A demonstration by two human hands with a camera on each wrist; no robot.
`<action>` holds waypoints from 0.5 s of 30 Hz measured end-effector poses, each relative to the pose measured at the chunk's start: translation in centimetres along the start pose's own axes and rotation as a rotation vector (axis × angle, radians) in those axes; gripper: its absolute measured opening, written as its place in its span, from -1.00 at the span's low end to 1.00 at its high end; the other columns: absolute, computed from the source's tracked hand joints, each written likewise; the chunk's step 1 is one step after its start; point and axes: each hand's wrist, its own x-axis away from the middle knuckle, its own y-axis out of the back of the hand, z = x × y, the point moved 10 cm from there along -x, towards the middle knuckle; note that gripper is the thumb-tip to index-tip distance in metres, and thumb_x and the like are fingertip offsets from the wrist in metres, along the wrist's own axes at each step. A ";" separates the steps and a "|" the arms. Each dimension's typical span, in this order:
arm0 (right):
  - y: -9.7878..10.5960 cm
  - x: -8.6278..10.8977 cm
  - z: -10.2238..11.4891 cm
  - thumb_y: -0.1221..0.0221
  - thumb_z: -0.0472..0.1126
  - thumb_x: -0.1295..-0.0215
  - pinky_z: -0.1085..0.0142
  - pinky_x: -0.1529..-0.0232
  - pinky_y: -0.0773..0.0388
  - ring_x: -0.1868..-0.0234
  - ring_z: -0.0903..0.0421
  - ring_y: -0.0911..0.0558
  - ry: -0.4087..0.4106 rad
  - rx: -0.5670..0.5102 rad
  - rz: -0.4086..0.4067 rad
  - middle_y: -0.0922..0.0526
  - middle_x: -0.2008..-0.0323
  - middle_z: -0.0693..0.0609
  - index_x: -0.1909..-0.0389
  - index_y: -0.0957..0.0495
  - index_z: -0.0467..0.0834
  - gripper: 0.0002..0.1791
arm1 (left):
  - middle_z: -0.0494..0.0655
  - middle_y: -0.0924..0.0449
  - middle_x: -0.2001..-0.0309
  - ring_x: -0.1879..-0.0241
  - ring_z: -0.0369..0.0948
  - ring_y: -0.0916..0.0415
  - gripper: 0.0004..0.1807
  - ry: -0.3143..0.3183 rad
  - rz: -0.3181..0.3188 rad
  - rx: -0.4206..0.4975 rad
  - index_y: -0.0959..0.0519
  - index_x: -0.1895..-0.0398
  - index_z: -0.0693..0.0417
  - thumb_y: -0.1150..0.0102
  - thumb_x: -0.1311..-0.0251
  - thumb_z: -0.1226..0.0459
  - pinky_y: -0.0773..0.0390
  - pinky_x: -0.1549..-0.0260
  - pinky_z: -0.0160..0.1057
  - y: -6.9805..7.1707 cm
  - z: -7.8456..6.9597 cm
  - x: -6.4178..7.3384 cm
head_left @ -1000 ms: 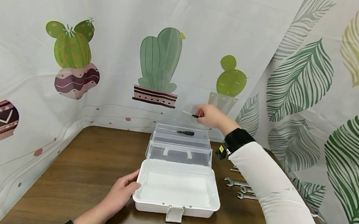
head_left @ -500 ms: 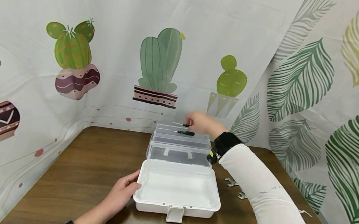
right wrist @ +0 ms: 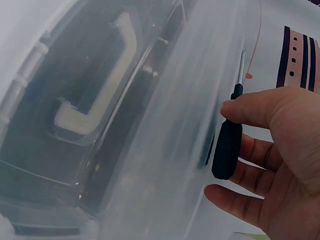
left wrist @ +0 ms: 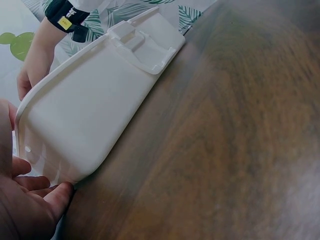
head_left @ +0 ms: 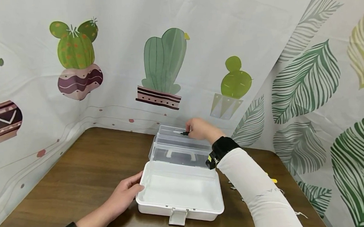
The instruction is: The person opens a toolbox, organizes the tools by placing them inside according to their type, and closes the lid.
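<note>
A white plastic toolbox (head_left: 150, 208) stands with its lid back and its clear upper trays (head_left: 171, 139) folded out behind it. My left hand (head_left: 124, 193) holds the toolbox's left side, thumb at the rim and fingers along the outer wall. Above the rearmost clear tray, my right hand (head_left: 200, 129) pinches a small black-handled screwdriver (right wrist: 228, 145) between thumb and fingers, its metal shaft pointing left in the head view. A dark shape (right wrist: 207, 150) shows blurrily through the tray wall beside it. The head view does not clearly separate the two.
Everything sits on a brown wooden table (head_left: 88, 167) against printed cloth hangings (head_left: 114, 79). Right of the toolbox, wrenches (head_left: 232, 187) are mostly hidden under my right sleeve. Part of a yellow object (head_left: 274, 180) peeks out beyond that sleeve.
My right hand has moved left and down with the screwdriver, from above the table's back to the rear tray. The screwdriver lying there is now largely hidden. My left hand stays put.
</note>
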 end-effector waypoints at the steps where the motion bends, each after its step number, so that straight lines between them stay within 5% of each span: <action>1: -0.1 -0.1 0.0 -0.18 -0.32 -0.17 0.22 0.18 -0.50 0.33 0.07 -0.50 0.000 0.009 0.001 -0.61 0.39 0.03 0.17 -0.64 -0.12 -0.80 | 0.29 -0.28 -0.51 -0.40 0.05 -0.35 -0.32 -0.001 -0.001 -0.003 -0.19 -0.55 0.34 -0.05 -0.42 0.32 -0.51 -0.03 -0.50 0.0 0.0 0.0; 15: -0.9 -0.4 0.0 -0.21 -0.33 -0.26 0.21 0.16 -0.49 0.31 0.06 -0.50 -0.022 -0.021 0.031 -0.68 0.19 -0.03 0.19 -0.69 -0.09 -0.84 | 0.25 -0.30 -0.51 -0.42 0.06 -0.32 -0.34 -0.011 -0.018 -0.033 -0.23 -0.54 0.31 -0.04 -0.41 0.34 -0.48 -0.06 -0.51 0.1 0.1 -0.3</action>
